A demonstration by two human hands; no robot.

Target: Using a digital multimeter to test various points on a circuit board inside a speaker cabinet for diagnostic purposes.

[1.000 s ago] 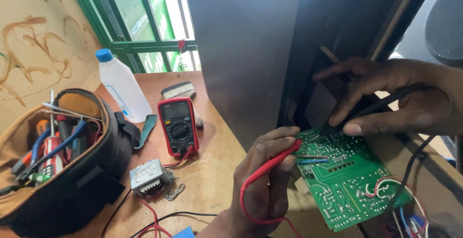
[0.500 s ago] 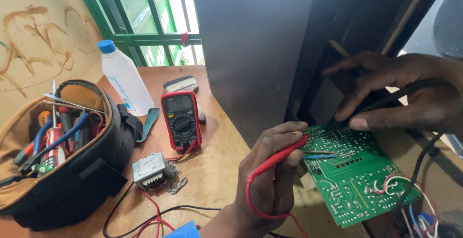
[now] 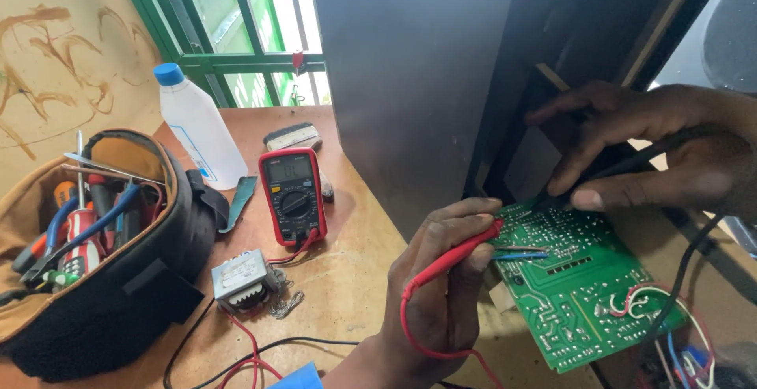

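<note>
My left hand (image 3: 441, 279) pinches a red test probe (image 3: 449, 259), its tip touching the left edge of a green circuit board (image 3: 579, 279). My right hand (image 3: 654, 148) holds a black test probe (image 3: 623, 170) slanted down onto the board's upper part. The board lies tilted at the foot of a large dark cabinet (image 3: 410, 81). A red lead runs from the probe back toward a red digital multimeter (image 3: 292, 196) lying on the wooden table (image 3: 347, 271).
A black and tan tool bag (image 3: 87, 255) full of screwdrivers and pliers stands at the left. A white plastic bottle with a blue cap (image 3: 197, 125), a small transformer (image 3: 240, 280) with red wires, a brush (image 3: 290, 137) and loose wires by the board lie around.
The view has shifted slightly, so everything sits a little lower and to the right. Both hands keep their probes on the board, the right hand edging a bit higher.
</note>
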